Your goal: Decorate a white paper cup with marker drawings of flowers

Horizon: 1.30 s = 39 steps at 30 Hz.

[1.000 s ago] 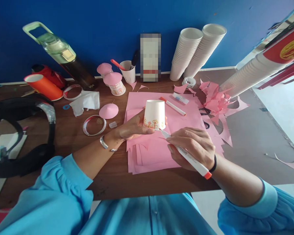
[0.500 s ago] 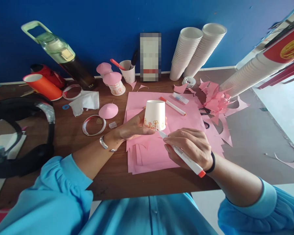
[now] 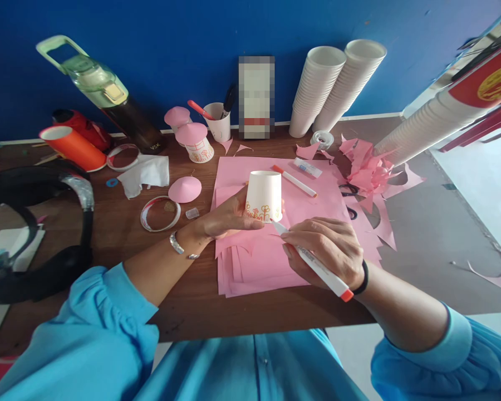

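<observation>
My left hand point(image 3: 232, 216) is closed around a white paper cup point(image 3: 264, 192), held upside down with its rim low; the far fingers are mostly hidden behind it. Orange and yellow flower drawings run along the cup's lower edge. Between the fingers of my right hand point(image 3: 328, 248) is a white marker point(image 3: 319, 267) with a red-orange end, its tip at the cup's lower rim. Pink paper sheets point(image 3: 263, 273) lie stacked beneath both hands. On them rest an orange marker point(image 3: 296, 182) and a small glue tube point(image 3: 308, 167).
Left of the sheets are a pink paper cone point(image 3: 185, 190), a tape roll point(image 3: 160, 214) and a cone-topped decorated cup point(image 3: 199, 150). Stacked paper cups point(image 3: 317, 92) stand at the back. Pink scraps point(image 3: 367, 161) and scissors point(image 3: 351, 213) lie to the right; a bottle point(image 3: 125, 114) leans back left.
The marker's tip has shifted slightly right and up along the cup's lower rim, my right hand moving with it. My left hand and the cup stay in place.
</observation>
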Available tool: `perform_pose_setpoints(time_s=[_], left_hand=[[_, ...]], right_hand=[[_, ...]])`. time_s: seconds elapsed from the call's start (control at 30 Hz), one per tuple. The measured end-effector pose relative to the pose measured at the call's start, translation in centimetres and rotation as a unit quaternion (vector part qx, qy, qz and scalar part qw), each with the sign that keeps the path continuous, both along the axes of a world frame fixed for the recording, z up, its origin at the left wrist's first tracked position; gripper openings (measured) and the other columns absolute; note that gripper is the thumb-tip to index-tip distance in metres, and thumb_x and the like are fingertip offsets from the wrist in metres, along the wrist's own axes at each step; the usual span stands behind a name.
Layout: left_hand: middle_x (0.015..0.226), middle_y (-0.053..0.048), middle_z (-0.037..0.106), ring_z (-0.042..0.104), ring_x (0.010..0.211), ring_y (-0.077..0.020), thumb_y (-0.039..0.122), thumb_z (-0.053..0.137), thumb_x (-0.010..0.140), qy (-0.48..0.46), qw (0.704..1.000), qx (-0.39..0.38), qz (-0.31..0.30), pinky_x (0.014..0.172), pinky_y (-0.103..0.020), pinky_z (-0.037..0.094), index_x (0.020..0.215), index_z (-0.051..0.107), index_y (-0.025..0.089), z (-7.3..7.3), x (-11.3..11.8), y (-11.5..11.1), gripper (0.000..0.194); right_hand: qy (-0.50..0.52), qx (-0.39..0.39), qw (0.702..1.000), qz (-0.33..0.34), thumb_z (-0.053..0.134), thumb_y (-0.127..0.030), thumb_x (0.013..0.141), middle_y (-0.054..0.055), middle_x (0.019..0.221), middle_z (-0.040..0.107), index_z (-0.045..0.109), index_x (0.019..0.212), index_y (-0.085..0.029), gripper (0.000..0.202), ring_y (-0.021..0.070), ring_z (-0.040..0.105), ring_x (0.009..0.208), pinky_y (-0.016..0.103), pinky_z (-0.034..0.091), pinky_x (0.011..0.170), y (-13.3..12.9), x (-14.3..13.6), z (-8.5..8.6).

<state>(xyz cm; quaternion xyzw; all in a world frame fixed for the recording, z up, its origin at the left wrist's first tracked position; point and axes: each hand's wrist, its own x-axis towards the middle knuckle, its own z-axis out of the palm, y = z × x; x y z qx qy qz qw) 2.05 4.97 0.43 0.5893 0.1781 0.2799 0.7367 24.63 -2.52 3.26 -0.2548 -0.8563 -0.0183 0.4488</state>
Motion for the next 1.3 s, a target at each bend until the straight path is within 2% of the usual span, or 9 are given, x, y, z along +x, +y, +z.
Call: perform_pose_setpoints(time_s=[0.37,0.6,0.8,1.13,1.3], left_hand=[[0.129,-0.016,0.076,0.073,0.121,-0.034,0.04,0.087,0.083,0.0,1.0,-0.003,0.0,0.107,-0.051,0.055,0.139,0.06,0.021,-0.05,0.0,-0.04,0.065],[0.129,-0.016,0.075,0.073,0.121,-0.0326,0.034,0.086,0.083,0.003,1.0,-0.015,0.005,0.108,-0.05,0.054,0.139,0.059,0.021,-0.07,-0.05,-0.09,0.063],[0.128,-0.017,0.075,0.073,0.12,-0.0355,0.047,0.088,0.08,0.008,1.0,0.0,0.007,0.106,-0.052,0.055,0.142,0.06,0.022,-0.19,-0.08,0.02,0.073],[0.127,-0.016,0.077,0.074,0.118,-0.0329,0.042,0.087,0.084,-0.005,1.0,0.019,-0.005,0.105,-0.05,0.057,0.14,0.06,0.022,-0.79,-0.05,0.37,0.065],[0.127,-0.016,0.076,0.074,0.119,-0.0348,0.054,0.09,0.078,0.002,1.0,0.015,-0.004,0.106,-0.052,0.057,0.137,0.061,0.022,-0.19,-0.02,0.21,0.073]], right_hand=[[0.0,0.005,1.0,0.001,0.066,-0.006,0.093,0.005,0.075,0.074,0.064,0.103,-0.013,0.013,0.0173,0.071,0.06,0.03,0.061,0.056,0.08,-0.02,-0.12],[-0.003,-0.004,1.0,-0.014,0.065,-0.008,0.095,0.001,0.076,0.074,0.063,0.106,-0.019,0.016,0.015,0.072,0.061,0.027,0.061,0.056,0.09,-0.16,-0.04],[0.003,-0.022,1.0,-0.003,0.065,-0.006,0.092,0.0,0.074,0.074,0.063,0.106,-0.019,0.02,0.0159,0.073,0.06,0.027,0.061,0.056,0.01,-0.28,-0.04],[0.007,-0.018,1.0,-0.002,0.065,-0.006,0.091,0.001,0.076,0.075,0.064,0.106,-0.019,0.02,0.0171,0.074,0.062,0.028,0.062,0.056,0.11,-0.05,0.07],[0.004,-0.013,1.0,-0.005,0.065,-0.006,0.092,0.002,0.075,0.074,0.063,0.106,-0.018,0.018,0.0168,0.074,0.061,0.028,0.062,0.056,0.17,-0.01,0.09]])
